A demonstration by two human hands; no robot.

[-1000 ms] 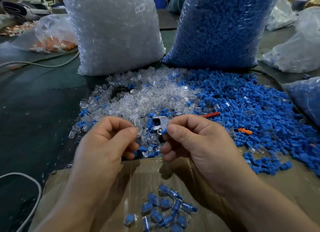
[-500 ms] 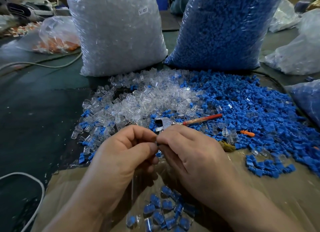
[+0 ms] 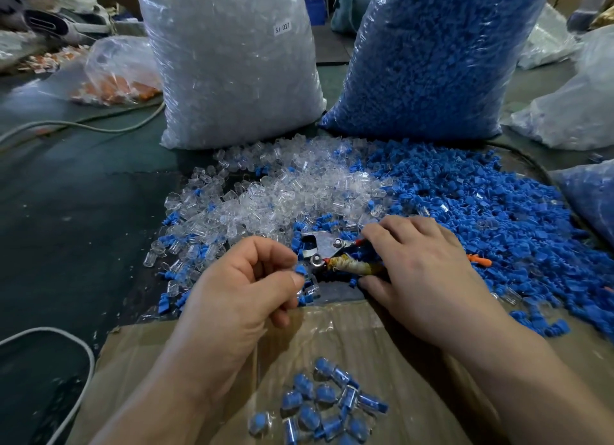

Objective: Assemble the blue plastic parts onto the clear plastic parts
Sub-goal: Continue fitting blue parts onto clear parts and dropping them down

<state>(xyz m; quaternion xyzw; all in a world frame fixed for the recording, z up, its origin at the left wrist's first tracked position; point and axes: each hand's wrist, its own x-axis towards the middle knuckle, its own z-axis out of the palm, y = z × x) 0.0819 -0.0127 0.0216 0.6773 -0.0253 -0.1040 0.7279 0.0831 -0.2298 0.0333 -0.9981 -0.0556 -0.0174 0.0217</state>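
Observation:
My left hand (image 3: 239, 298) pinches a small blue part seated in a clear part (image 3: 300, 271) between thumb and fingertips, held just left of a metal pliers-like tool (image 3: 324, 247). My right hand (image 3: 425, 271) lies over the tool's handles, thumb under the cloth-wrapped handle and fingers over the red one. Behind the hands spread a loose pile of clear parts (image 3: 299, 192) and a pile of blue parts (image 3: 481, 205). Several assembled blue-in-clear pieces (image 3: 325, 408) lie on the cardboard (image 3: 349, 338) near me.
A big bag of clear parts (image 3: 229, 62) and a big bag of blue parts (image 3: 432, 55) stand at the back. A bag of orange parts (image 3: 119, 79) lies far left. A white cable (image 3: 83, 355) curves at the lower left. More bags sit on the right.
My hands have parted. The right hand moved away to the right and down onto the tool's handles. The left hand keeps the joined piece, now near the tool's jaws.

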